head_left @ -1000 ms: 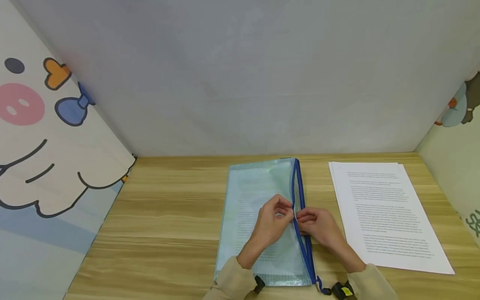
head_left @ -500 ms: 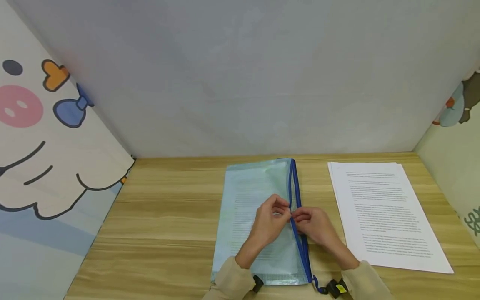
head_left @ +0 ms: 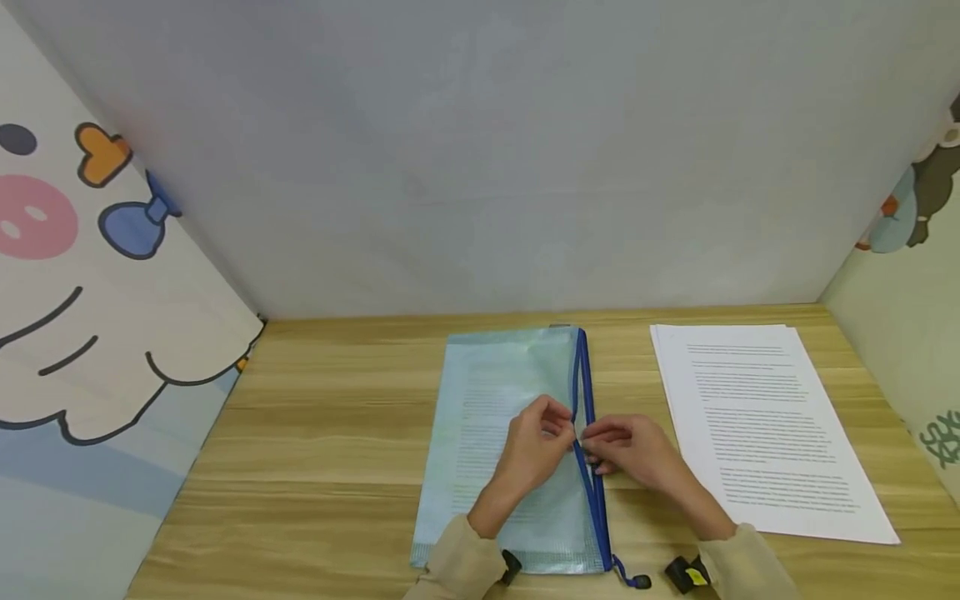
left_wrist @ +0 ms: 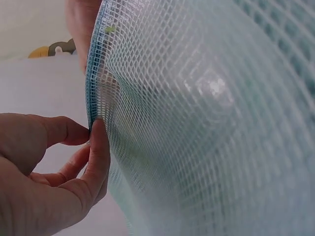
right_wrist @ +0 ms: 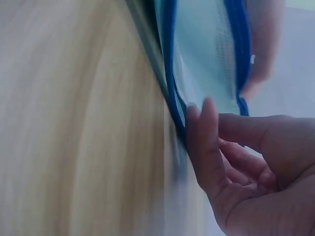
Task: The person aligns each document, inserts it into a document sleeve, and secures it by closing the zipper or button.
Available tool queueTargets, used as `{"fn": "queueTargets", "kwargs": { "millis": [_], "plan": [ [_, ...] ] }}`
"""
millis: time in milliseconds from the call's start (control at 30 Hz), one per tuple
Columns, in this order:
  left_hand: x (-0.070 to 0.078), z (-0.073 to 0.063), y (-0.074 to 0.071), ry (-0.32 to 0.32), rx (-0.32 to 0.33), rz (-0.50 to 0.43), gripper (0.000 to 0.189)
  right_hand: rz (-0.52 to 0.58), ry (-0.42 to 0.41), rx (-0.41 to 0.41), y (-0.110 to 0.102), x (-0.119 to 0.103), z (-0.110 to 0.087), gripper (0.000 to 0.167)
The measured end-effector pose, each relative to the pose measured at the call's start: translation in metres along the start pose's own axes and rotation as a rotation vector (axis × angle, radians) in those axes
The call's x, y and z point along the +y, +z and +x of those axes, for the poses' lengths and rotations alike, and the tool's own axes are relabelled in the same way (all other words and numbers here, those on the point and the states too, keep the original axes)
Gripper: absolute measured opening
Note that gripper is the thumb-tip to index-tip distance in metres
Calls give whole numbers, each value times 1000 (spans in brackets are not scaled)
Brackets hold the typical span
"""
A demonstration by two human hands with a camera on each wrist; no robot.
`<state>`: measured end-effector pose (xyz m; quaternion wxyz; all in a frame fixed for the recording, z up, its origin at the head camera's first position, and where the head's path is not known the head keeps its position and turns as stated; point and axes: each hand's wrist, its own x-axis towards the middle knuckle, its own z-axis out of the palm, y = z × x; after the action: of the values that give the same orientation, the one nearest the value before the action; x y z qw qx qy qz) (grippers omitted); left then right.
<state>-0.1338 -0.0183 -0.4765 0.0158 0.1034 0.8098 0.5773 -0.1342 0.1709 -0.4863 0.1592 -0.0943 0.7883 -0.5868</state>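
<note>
A pale teal mesh zipper pouch (head_left: 487, 375) with blue zip edging lies flat on the table, and printed text shows through it. Along its right side the mouth gapes. My left hand (head_left: 531, 446) pinches the left zip edge between thumb and fingertips, clearest in the left wrist view, where the mesh (left_wrist: 197, 123) bulges away. My right hand (head_left: 633, 448) reaches in from the right, its fingertips at the opposite zip edge (right_wrist: 171, 64). Blur in the right wrist view hides whether these fingers grip that edge.
A stack of printed paper sheets (head_left: 765, 425) lies to the right of the pouch on the wooden table (head_left: 322, 450). A blue zip pull cord (head_left: 626, 575) trails from the pouch's near right corner. A pale wall (head_left: 525, 167) stands behind the table.
The head view has shifted slightly. The gap at the pouch's mouth is narrower beyond the hands. My right wrist has moved away from the zip pull cord; the left hand keeps its pinch.
</note>
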Motion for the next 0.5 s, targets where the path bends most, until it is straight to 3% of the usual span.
{"fn": "queueTargets", "kwargs": {
  "millis": [233, 500],
  "plan": [
    [-3, -1, 6, 19, -13, 75, 12, -79, 51, 82, -10, -1, -5, 19],
    [-8, 1, 15, 17, 28, 130, 11, -141, 2, 95, -16, 2, -12, 20]
  ]
}}
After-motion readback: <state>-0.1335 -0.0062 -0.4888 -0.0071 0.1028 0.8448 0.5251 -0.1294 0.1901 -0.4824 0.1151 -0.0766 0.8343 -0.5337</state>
